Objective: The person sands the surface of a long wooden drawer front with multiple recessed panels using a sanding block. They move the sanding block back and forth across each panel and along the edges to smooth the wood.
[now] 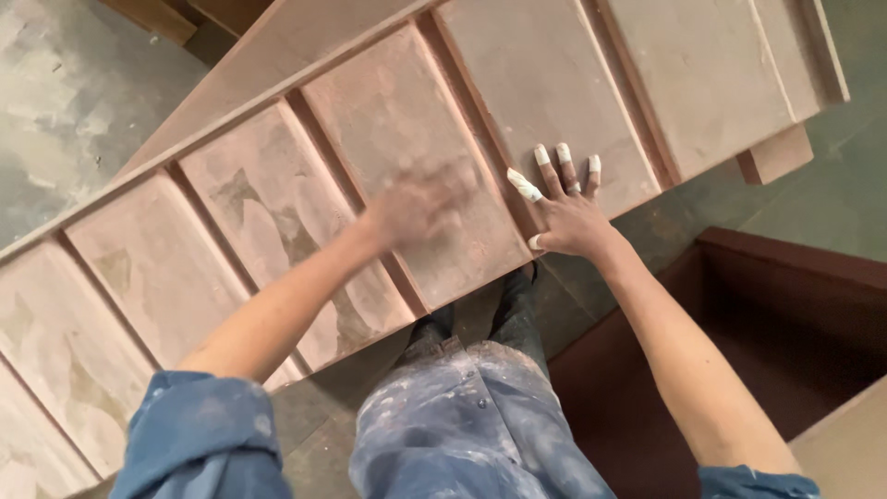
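A long dusty wooden panel [277,199] with several raised rectangular sections lies slantwise in front of me. My left hand [416,205] is blurred with motion over one middle section; whether it holds anything I cannot tell. My right hand [564,208] rests flat on the near edge of the neighbouring section, fingers spread, with white tape wrapped round the fingertips. It holds nothing.
A dark brown box-like piece [785,314] stands at my right below the panel. A grey concrete floor [55,102] shows at the upper left. My paint-spattered blue trousers [462,416] and rolled blue sleeves fill the bottom of the view.
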